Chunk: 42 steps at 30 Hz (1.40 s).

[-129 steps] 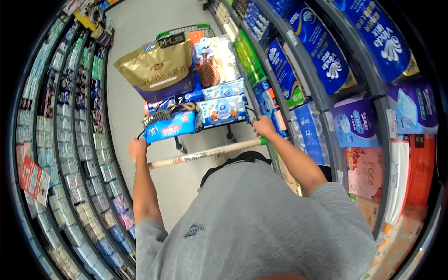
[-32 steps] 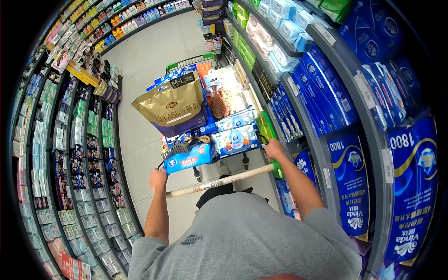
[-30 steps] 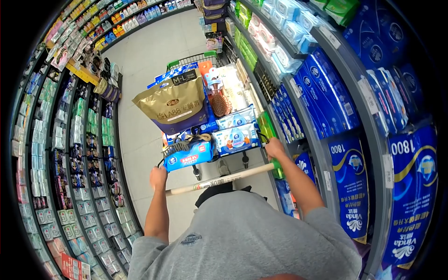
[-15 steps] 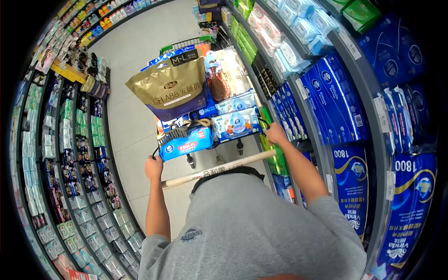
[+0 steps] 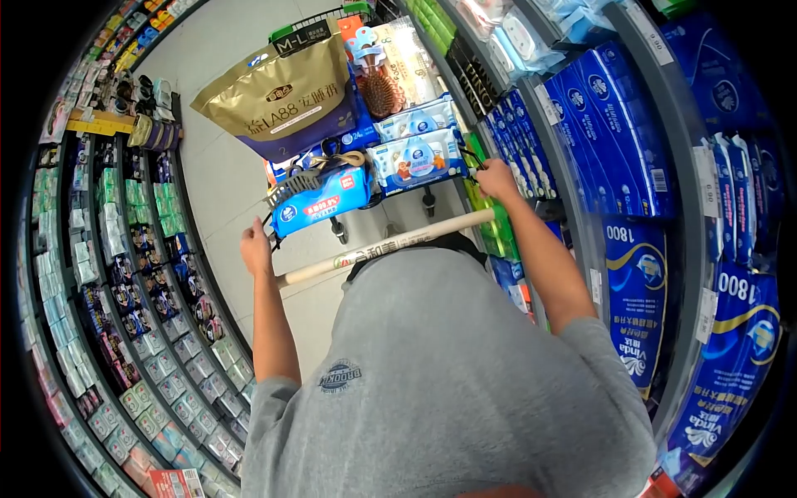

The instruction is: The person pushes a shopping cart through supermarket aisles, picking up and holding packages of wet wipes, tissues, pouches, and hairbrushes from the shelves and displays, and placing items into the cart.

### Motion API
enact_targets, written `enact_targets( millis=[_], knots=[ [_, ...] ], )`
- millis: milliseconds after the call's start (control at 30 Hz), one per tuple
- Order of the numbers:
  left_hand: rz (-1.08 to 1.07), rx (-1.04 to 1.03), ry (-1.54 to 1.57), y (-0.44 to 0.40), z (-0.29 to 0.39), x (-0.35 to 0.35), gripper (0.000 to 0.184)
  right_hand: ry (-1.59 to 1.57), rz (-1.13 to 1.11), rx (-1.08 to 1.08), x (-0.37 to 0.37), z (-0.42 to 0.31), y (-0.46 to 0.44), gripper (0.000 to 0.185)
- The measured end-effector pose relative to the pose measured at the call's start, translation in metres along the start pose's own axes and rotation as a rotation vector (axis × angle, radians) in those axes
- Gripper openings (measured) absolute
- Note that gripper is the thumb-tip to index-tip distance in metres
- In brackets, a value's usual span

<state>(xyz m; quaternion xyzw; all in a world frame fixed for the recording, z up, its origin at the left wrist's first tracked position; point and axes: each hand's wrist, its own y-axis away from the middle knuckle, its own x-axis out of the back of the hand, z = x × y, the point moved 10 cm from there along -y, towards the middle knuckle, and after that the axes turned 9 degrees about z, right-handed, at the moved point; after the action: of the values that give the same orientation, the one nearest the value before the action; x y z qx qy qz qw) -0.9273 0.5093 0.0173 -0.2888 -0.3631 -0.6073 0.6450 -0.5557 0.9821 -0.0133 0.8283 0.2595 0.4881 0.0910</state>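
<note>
Left hand (image 5: 256,247) and right hand (image 5: 498,180) are closed on side bars (image 5: 471,158) of the cart (image 5: 358,8) beyond its handle (image 5: 394,241) — apparently for even steering — with the gold bag (image 5: 290,95) propped farther beyond.

Floor (image 5: 212,70), pale, tiled; left shelves (image 5: 133,274), dark-edged, several tiers of small packs; right shelves (image 5: 581,249), grey-edged, large blue packs (image 5: 606,124), white price tags (image 5: 707,178); yellow strip (image 5: 100,127), upper left.
</note>
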Motion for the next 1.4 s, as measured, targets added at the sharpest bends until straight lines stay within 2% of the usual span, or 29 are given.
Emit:
enact_targets(
  millis=[33, 67, 133, 167, 200, 233, 267, 333, 400, 467, 533, 633, 733, 833, 900, 1000, 1133, 1267, 1333, 1400],
  knots=[
    [0.091, 0.050, 0.156, 0.003, 0.002, 0.014, 0.046, -0.054, -0.027, 0.012, -0.001, 0.000, 0.001, 0.028],
    [0.098, 0.050, 0.154, 0.005, 0.007, 0.020, 0.046, -0.109, -0.050, 0.025, -0.001, -0.002, 0.000, 0.030],
    [0.420, -0.003, 0.568, 0.018, 0.020, 0.066, 0.030, -0.123, -0.010, 0.065, 0.002, -0.001, 0.006, 0.032],
    [0.379, -0.089, 0.664, 0.028, 0.037, 0.076, 0.022, -0.127, 0.034, 0.101, 0.005, 0.001, 0.013, 0.034],
    [0.377, -0.078, 0.652, 0.047, 0.059, 0.090, 0.022, -0.128, 0.073, 0.136, 0.010, 0.004, 0.017, 0.037],
    [0.197, -0.139, 0.768, 0.066, 0.095, 0.090, 0.022, -0.189, 0.173, 0.218, 0.006, 0.013, 0.011, 0.041],
    [0.019, -0.200, 0.886, 0.087, 0.125, 0.082, 0.023, -0.179, 0.163, 0.224, 0.009, 0.008, 0.016, 0.041],
    [-0.219, -0.309, 0.810, 0.123, 0.168, 0.050, 0.026, -0.111, 0.477, 0.547, 0.053, -0.051, 0.051, 0.043],
    [-0.525, -0.234, 0.760, 0.164, 0.185, -0.008, 0.030, -0.155, 0.449, 0.597, 0.054, -0.076, 0.055, 0.044],
    [-0.701, -0.183, 0.660, 0.201, 0.192, -0.055, 0.039, -0.187, 0.367, 0.621, 0.045, -0.095, 0.049, 0.044],
    [-0.670, -0.207, 0.620, 0.220, 0.201, -0.071, 0.045, -0.187, 0.370, 0.616, 0.039, -0.100, 0.042, 0.046],
    [-0.633, -0.240, 0.561, 0.228, 0.192, -0.085, 0.056, -0.209, 0.194, 0.466, 0.014, -0.095, 0.028, 0.052],
    [-0.630, -0.233, 0.509, 0.227, 0.181, -0.095, 0.063, -0.242, 0.128, 0.384, 0.002, -0.088, 0.024, 0.056],
    [-0.671, -0.123, 0.566, 0.224, 0.178, -0.101, 0.062, -0.218, 0.065, 0.356, -0.008, -0.082, 0.014, 0.062],
    [-0.747, 0.023, 0.629, 0.228, 0.177, -0.105, 0.057, -0.221, 0.034, 0.344, -0.015, -0.079, 0.010, 0.063],
    [-0.729, 0.010, 0.710, 0.225, 0.181, -0.112, 0.052, -0.216, -0.027, 0.343, -0.020, -0.076, 0.004, 0.063],
    [-0.784, 0.136, 0.764, 0.222, 0.178, -0.116, 0.046, -0.250, -0.097, 0.371, -0.021, -0.082, 0.006, 0.058],
    [-0.777, 0.050, 0.797, 0.226, 0.187, -0.110, 0.042, -0.279, -0.043, 0.399, -0.016, -0.082, 0.013, 0.044],
    [-0.769, 0.018, 0.798, 0.225, 0.189, -0.109, 0.041, -0.237, -0.002, 0.443, 0.004, -0.091, 0.030, 0.044],
    [-0.713, -0.003, 0.783, 0.223, 0.191, -0.104, 0.038, -0.371, 0.045, 0.573, 0.004, -0.092, 0.030, 0.043]
  ],
)
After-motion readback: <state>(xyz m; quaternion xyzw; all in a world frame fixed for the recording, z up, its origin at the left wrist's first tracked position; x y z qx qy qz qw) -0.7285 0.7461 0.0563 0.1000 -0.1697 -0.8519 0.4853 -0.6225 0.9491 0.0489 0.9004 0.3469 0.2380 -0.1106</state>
